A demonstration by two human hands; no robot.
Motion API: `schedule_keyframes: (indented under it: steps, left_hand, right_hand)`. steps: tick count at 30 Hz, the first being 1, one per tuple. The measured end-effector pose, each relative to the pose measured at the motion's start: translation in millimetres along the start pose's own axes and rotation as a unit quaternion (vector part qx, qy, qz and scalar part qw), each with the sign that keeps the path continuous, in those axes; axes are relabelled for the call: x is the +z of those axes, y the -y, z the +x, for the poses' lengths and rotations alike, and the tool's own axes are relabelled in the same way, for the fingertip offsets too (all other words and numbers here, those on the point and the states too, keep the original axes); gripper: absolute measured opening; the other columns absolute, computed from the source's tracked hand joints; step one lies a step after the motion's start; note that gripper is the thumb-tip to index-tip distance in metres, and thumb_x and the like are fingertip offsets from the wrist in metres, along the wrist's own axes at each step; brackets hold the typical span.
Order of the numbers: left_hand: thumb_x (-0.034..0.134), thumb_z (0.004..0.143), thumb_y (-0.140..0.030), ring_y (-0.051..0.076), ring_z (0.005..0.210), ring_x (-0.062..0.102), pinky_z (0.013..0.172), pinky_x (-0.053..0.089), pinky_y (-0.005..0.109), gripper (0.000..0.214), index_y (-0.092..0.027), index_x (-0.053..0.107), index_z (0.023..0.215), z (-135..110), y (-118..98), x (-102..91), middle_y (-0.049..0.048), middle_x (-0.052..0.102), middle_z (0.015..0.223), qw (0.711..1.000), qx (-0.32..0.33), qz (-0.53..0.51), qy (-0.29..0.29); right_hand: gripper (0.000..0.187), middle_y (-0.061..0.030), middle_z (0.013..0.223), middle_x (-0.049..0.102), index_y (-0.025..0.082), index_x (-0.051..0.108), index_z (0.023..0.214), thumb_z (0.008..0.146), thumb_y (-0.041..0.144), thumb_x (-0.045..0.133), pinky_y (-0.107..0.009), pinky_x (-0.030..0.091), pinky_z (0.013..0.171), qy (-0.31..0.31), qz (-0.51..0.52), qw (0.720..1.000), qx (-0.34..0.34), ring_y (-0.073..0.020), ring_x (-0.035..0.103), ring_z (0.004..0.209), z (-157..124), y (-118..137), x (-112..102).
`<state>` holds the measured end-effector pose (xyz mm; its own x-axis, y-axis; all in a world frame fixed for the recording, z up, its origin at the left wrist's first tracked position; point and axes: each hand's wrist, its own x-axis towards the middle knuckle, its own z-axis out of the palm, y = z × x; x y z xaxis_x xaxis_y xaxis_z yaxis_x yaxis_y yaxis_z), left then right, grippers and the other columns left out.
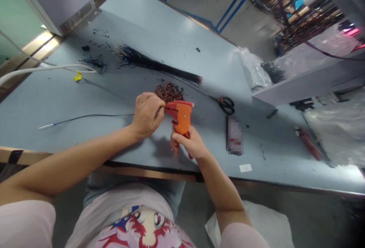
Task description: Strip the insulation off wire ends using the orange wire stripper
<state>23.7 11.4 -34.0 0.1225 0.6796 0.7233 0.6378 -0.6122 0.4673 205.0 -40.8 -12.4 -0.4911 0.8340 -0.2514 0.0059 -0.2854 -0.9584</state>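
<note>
Near the front edge of the desk [199,31], our left hand [147,115] pinches a black wire [94,115], our right hand [191,143] clasping an orange stripper [183,117].

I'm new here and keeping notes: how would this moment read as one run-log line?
right hand: grips orange-red tool | left hand: holds black wire by tool's nose | wire bundle, scissors: on table

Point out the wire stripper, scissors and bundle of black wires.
Wire stripper [183,118], head view: middle of its orange body.
Scissors [221,100], head view: where blades meet handles.
Bundle of black wires [161,65], head view: middle of its length.
</note>
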Motion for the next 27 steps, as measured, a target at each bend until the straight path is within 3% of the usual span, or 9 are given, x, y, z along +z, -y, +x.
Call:
schedule_keyframes:
  steps: [6,11,15,22,27]
  left_hand:
    - [0.045,0.085,-0.023,0.02,0.081,0.052,0.076,0.036,0.037,0.008,-0.021,0.05,0.08,-1,4,3.7,0.0018,0.059,0.076,1.0,-0.008,-0.001,0.013]
    - [0.043,0.09,-0.023,0.014,0.067,0.051,0.065,0.038,0.03,0.012,-0.019,0.053,0.085,-1,3,3.7,0.0007,0.059,0.074,0.998,-0.033,-0.048,0.032]
    - [0.044,0.09,-0.022,0.012,0.063,0.051,0.063,0.039,0.028,0.011,-0.019,0.054,0.088,-1,-1,1.4,-0.0002,0.059,0.072,0.998,-0.034,-0.055,0.021]
    - [0.044,0.089,-0.02,0.013,0.064,0.051,0.064,0.042,0.029,0.009,-0.019,0.053,0.09,-1,-3,-1.6,0.0005,0.058,0.073,0.998,-0.02,-0.066,0.006]
    - [0.045,0.088,-0.02,0.014,0.071,0.054,0.067,0.045,0.029,0.008,-0.019,0.053,0.09,-2,-2,-1.4,0.0026,0.06,0.079,0.996,-0.031,-0.086,0.003]
  right_hand:
    - [0.032,0.0111,0.045,0.035,0.02,0.042,0.069,0.079,0.037,0.067,-0.019,0.038,0.035,-0.028,0.073,0.997,0.002,-0.0048,0.035,0.033,4,-1,4]
    - [0.03,0.005,0.061,0.05,0.018,0.049,0.087,0.075,0.035,0.07,-0.03,0.052,0.052,-0.003,0.15,0.988,-0.024,-0.0108,0.052,0.05,5,3,-3]
    - [0.03,0.0033,0.067,0.052,0.017,0.05,0.093,0.075,0.032,0.07,-0.033,0.054,0.057,-0.005,0.193,0.981,-0.032,-0.012,0.054,0.056,1,7,-8]
    - [0.033,0.0017,0.071,0.056,0.017,0.052,0.094,0.074,0.033,0.072,-0.035,0.054,0.06,0.019,0.165,0.986,-0.02,-0.0137,0.057,0.058,-1,6,-4]
    - [0.036,-0.0024,0.079,0.06,0.016,0.053,0.098,0.074,0.034,0.073,-0.038,0.056,0.065,0.053,0.122,0.991,-0.015,-0.0184,0.063,0.071,-3,4,-3]
